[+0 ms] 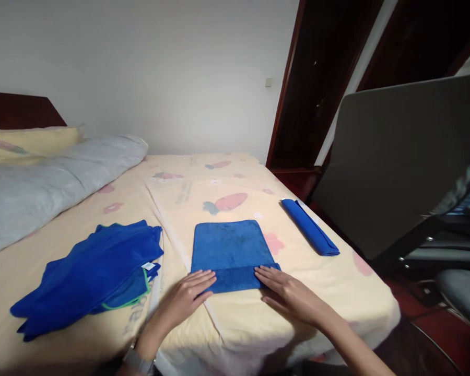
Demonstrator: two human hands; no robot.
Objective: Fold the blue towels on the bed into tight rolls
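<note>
A blue towel (229,243) lies flat on the bed, its near edge folded over into a band. My left hand (188,292) rests on the left end of that band, fingers stretched out and lying flat. On the right end lies my right hand (288,292), its fingers also straight and flat, with the thumb apart. Both palms face down, and neither hand grips the cloth. To the right is a blue towel folded into a narrow strip (309,227). A loose pile of blue towels (97,266) spreads out at the left, with green edging and a white tag showing.
The bed sheet (203,177) is pale yellow with carrot and flower prints. A grey rolled quilt (62,177) and a yellow pillow (31,143) lie at the far left. A large dark panel (399,156) stands beside the bed's right edge, near a grey seat (464,295).
</note>
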